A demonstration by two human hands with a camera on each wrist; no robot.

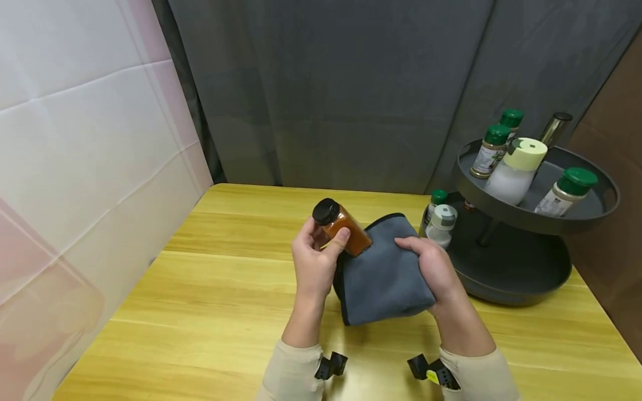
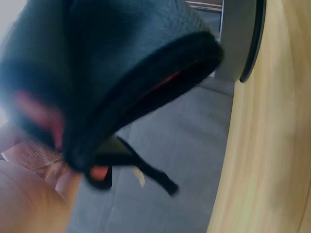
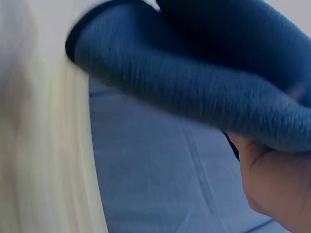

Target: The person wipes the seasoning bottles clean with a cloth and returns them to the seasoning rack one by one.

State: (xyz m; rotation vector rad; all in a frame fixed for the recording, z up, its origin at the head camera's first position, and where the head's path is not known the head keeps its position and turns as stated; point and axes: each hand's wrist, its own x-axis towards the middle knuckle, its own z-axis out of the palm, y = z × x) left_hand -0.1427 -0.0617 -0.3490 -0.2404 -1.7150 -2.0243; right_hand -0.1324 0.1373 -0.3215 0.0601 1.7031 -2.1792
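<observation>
My left hand [image 1: 316,256] grips a spice bottle [image 1: 355,234] with a black cap and orange-red contents, its thumb across the side. The bottle tilts, cap toward the upper left. In my right hand [image 1: 438,267] is a folded grey cloth [image 1: 386,273] with black edging, thumb on top and the other fingers hidden beneath. The cloth overlaps the bottle's lower end in the head view. In the left wrist view the cloth [image 2: 136,48] hangs in front of the left hand [image 2: 34,199]. The right wrist view shows the cloth [image 3: 184,87] over the right hand [image 3: 277,179].
A dark two-tier round rack [image 1: 511,278] stands at the right. Its upper tray bears green-capped bottles [image 1: 567,192] and a yellow-lidded white jar [image 1: 516,170]. A white shaker [image 1: 441,225] sits at the lower tray's left. The wooden table [image 1: 225,312] meets a grey curtain [image 1: 326,100] behind.
</observation>
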